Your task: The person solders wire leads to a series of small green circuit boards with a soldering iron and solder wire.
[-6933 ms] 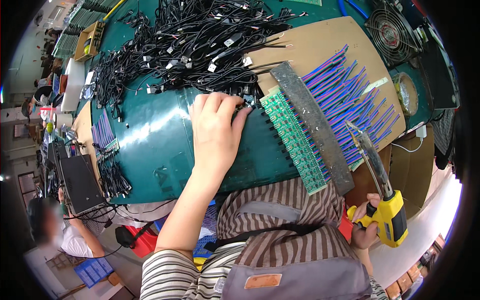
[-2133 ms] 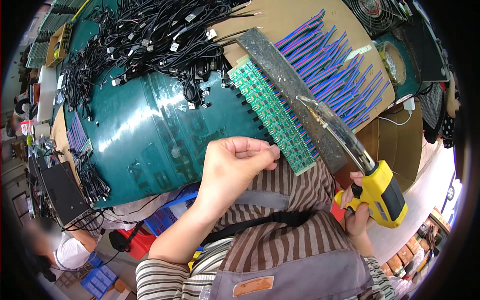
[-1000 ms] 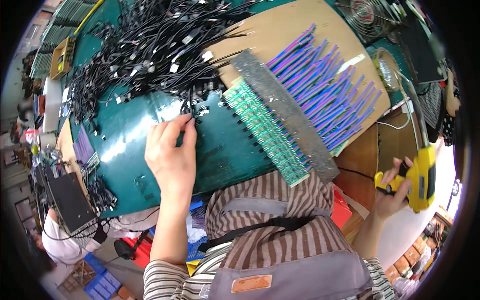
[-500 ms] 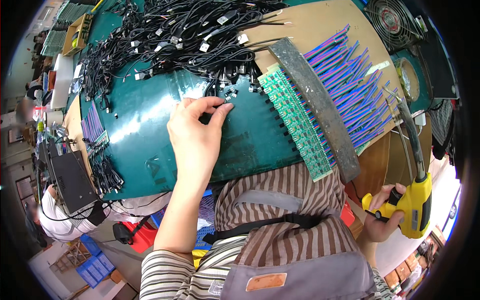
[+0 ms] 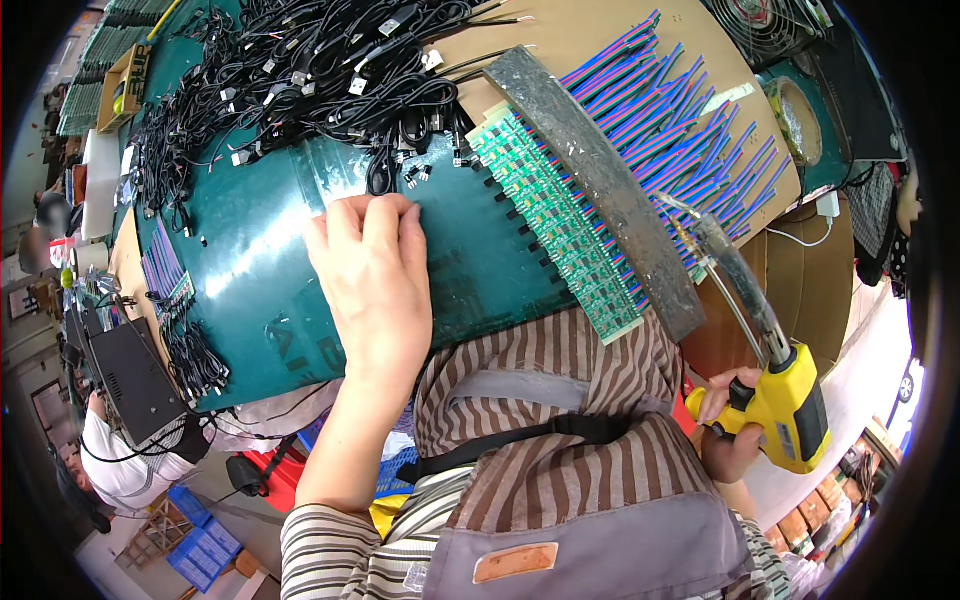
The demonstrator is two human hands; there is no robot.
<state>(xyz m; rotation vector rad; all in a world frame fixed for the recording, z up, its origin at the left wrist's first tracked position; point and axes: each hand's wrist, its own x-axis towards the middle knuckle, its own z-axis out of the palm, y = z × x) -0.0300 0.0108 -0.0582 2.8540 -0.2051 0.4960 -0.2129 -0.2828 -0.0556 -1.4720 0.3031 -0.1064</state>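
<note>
Has just swung the yellow soldering gun point(image 5: 797, 412) inward, bringing its tip back from beyond the outer ends of the coloured wires point(image 5: 668, 130) to just past the edge of the metal bar point(image 5: 600, 185). Grips it by the handle in the right hand point(image 5: 732, 456), aiming the tip toward eleven o'clock. Seems, by that shift, to put the tool nearer the work, without visible contact with the green circuit boards point(image 5: 560, 225). Has also curled the left hand point(image 5: 378, 285) more tightly, with fingertips drawn together. Cannot tell whether pinching anything.

Reading twelve as straight away from the body: find small parts point(image 5: 416, 176) just past the left fingertips, at about one o'clock; the boards at two, in a slanting row from eleven down to five along the bar; black cables point(image 5: 330, 90) heaped between eleven and twelve; a wired bundle point(image 5: 200, 360) at eight, near the edge of the table point(image 5: 235, 300).

Offers bare green between left hand and boards for a sideways move toward two or three. Looks tighter at twelve, against the cables. Calls for care at five, past the table's near edge, with boards and bar reaching over the striped apron point(image 5: 530, 350).
</note>
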